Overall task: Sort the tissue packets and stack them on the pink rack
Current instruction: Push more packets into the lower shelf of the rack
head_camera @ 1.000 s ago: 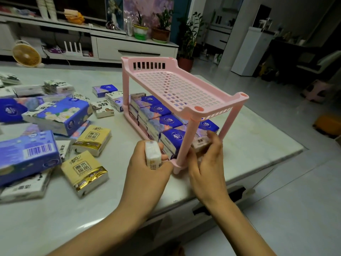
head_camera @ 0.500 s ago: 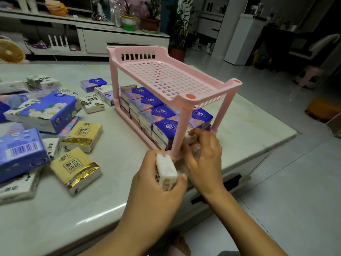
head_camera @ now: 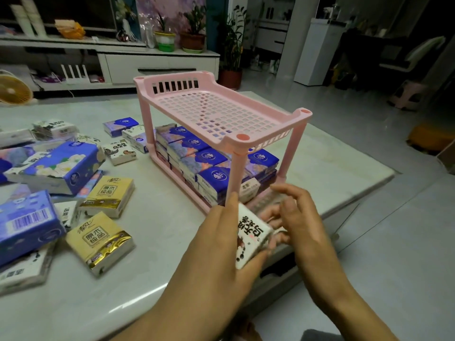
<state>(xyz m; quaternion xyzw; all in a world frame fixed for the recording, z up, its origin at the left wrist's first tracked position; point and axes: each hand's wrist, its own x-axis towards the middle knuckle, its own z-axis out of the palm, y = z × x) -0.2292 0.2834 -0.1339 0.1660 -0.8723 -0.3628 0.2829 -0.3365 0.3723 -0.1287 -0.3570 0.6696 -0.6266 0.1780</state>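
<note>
At the table's [head_camera: 157, 217] near edge, a person's left hand [head_camera: 216, 244] grips a white packet [head_camera: 251, 236] printed with black characters, at 6 o'clock from the pink rack [head_camera: 216, 112]. The right hand [head_camera: 305, 217] hovers just beside it at 3 o'clock, holding nothing, fingers loosely spread and blurred; whether they touch the packet cannot be told. Blue packets [head_camera: 209, 156] fill the rack's lower shelf. Yellow packets [head_camera: 108, 193] lie loose at the rack's 8 o'clock.
</note>
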